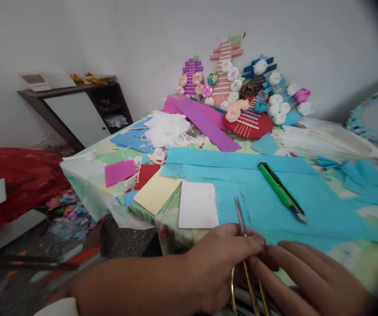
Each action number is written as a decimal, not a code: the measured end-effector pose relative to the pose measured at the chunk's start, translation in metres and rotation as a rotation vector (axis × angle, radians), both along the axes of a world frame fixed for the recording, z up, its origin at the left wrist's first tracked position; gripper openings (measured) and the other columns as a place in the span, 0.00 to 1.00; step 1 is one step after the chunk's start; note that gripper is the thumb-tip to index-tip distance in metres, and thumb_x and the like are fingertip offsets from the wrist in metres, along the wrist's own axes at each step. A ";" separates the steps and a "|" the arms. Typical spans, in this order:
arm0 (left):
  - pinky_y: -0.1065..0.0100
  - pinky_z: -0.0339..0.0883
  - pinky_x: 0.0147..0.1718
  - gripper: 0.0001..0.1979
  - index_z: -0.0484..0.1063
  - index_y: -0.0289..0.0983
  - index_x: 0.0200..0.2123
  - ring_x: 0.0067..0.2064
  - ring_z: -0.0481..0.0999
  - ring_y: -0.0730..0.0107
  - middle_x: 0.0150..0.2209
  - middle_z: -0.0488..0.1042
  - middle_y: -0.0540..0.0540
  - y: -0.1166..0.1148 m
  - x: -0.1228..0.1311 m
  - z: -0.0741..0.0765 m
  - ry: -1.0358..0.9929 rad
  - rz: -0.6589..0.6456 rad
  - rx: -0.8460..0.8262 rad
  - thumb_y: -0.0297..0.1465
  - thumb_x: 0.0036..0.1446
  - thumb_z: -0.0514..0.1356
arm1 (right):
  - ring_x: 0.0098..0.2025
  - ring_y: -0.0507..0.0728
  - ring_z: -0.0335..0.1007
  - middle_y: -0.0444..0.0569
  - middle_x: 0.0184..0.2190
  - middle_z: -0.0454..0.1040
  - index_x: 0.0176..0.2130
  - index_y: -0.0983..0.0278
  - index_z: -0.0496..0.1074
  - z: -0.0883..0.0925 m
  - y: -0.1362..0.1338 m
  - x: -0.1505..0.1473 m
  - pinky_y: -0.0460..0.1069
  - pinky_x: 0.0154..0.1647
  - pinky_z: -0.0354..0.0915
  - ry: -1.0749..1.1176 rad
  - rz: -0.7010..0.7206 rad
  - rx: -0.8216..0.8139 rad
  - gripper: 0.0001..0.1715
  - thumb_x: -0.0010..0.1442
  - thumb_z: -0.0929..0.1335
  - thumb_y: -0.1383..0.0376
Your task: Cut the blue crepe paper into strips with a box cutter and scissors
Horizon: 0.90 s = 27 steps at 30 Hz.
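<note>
My left hand [220, 263] is closed around a pair of scissors [239, 210]. Their thin blades point away from me, together or nearly so, and their gold handles hang below the fingers. Close against it on the right is my right hand [314, 274], its fingers bent in and the tips meeting the left fingertips; whatever they pinch is hidden. Beyond the hands lies a wide sheet of turquoise crepe paper [235, 175], folded along its far edge. A green box cutter [279, 186] rests on it with its blade toward me. Left of the scissors sits a white card [198, 205].
Paper flower crafts [223, 74] lean against the wall behind a red round piece [250, 120]. Purple strips [205, 123], white shreds [165, 127] and a cream card [158, 188] cover the table's left. Turquoise scraps [360, 175] lie right. A cabinet [70, 116] stands farther left.
</note>
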State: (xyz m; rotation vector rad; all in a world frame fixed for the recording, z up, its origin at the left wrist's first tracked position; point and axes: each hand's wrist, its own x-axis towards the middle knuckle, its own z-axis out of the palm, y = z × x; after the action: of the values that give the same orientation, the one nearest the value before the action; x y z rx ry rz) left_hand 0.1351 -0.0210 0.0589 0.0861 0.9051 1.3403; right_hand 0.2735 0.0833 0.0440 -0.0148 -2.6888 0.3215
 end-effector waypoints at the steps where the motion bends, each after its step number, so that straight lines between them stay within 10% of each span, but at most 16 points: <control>1: 0.73 0.59 0.25 0.18 0.65 0.33 0.30 0.24 0.67 0.76 0.22 0.66 0.51 0.000 0.000 -0.003 -0.008 0.026 -0.005 0.36 0.38 0.67 | 0.33 0.58 0.73 0.45 0.35 0.77 0.48 0.50 0.66 -0.001 -0.004 -0.005 0.51 0.29 0.68 0.023 -0.074 0.000 0.22 0.54 0.65 0.66; 7: 0.71 0.62 0.27 0.16 0.65 0.35 0.35 0.28 0.71 0.70 0.25 0.71 0.48 -0.002 -0.016 0.002 0.158 0.197 0.009 0.35 0.44 0.63 | 0.23 0.56 0.68 0.47 0.22 0.70 0.30 0.58 0.65 -0.001 -0.023 -0.012 0.50 0.20 0.65 0.116 -0.309 -0.097 0.02 0.53 0.66 0.64; 12: 0.73 0.61 0.27 0.14 0.66 0.37 0.37 0.30 0.71 0.72 0.25 0.71 0.51 0.001 -0.028 0.007 0.481 0.324 0.077 0.35 0.46 0.62 | 0.29 0.55 0.69 0.48 0.29 0.73 0.34 0.60 0.68 0.007 -0.029 -0.030 0.50 0.29 0.68 -0.156 -0.255 -0.578 0.08 0.55 0.63 0.60; 20: 0.72 0.63 0.31 0.13 0.65 0.38 0.35 0.30 0.70 0.74 0.28 0.69 0.52 0.011 -0.027 -0.003 0.604 0.339 0.179 0.32 0.46 0.62 | 0.45 0.56 0.68 0.51 0.46 0.70 0.45 0.60 0.64 0.002 -0.048 -0.079 0.51 0.45 0.64 -0.015 -0.091 -1.382 0.23 0.47 0.68 0.67; 24: 0.69 0.66 0.35 0.14 0.64 0.36 0.40 0.36 0.74 0.69 0.35 0.73 0.46 0.014 -0.043 -0.005 0.803 0.126 0.101 0.40 0.55 0.55 | 0.26 0.51 0.66 0.44 0.28 0.71 0.34 0.61 0.65 0.006 -0.043 -0.086 0.46 0.27 0.63 -0.057 -0.307 -1.740 0.16 0.46 0.70 0.58; 27: 0.69 0.66 0.39 0.16 0.66 0.37 0.44 0.42 0.73 0.69 0.41 0.73 0.45 0.017 -0.072 -0.006 1.543 -0.190 0.103 0.37 0.63 0.44 | 0.17 0.47 0.54 0.39 0.16 0.60 0.23 0.62 0.61 0.007 -0.031 -0.084 0.44 0.18 0.53 -0.115 -0.407 -1.901 0.18 0.51 0.66 0.51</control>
State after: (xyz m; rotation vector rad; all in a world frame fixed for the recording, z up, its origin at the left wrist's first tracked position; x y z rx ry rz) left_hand 0.0629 -0.0042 0.0527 1.3852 1.9968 0.9743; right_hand 0.1892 0.0524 0.0512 -1.0404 -1.3712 2.4115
